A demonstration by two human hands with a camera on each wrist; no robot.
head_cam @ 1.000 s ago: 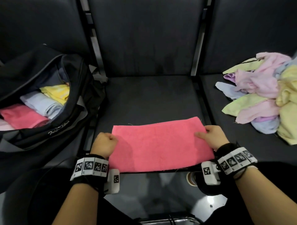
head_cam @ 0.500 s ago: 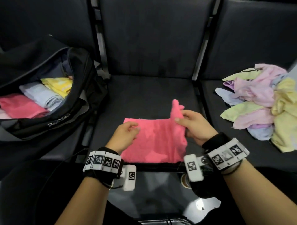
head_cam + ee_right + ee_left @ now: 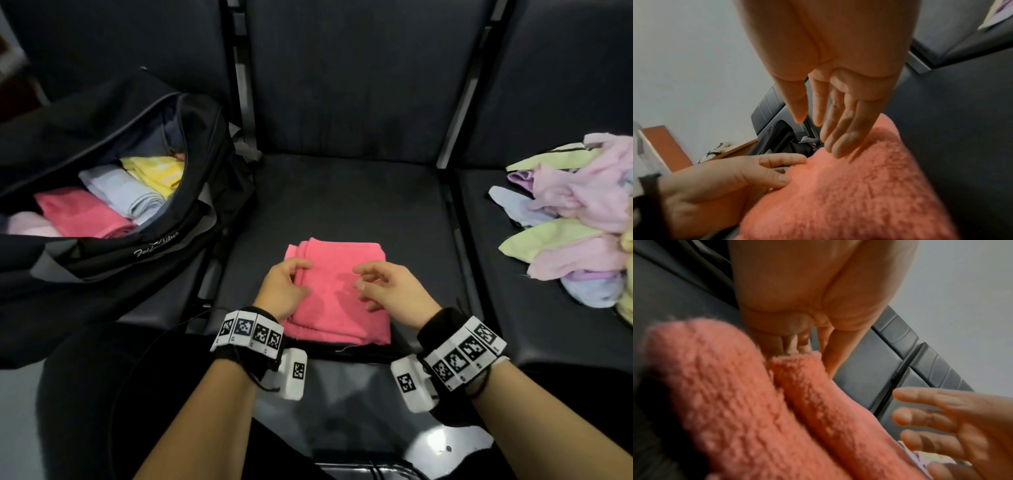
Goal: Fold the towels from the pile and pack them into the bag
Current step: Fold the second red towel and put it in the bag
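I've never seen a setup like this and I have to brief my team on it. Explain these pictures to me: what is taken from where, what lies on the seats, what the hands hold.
No machine here: a person works with bare hands, wearing a camera on the head and one on each wrist band. The wide picture is the head camera, looking down at a row of dark padded seats. The two close pictures look along each hand from its wrist.

On the middle seat lies a folded pink terry towel. The left hand grips its left edge with curled fingers. The right hand hovers over the towel with relaxed fingers, holding nothing.

To the left stands an open black fabric bag with folded towels inside. To the right sits a loose pile of pastel towels, not yet folded.
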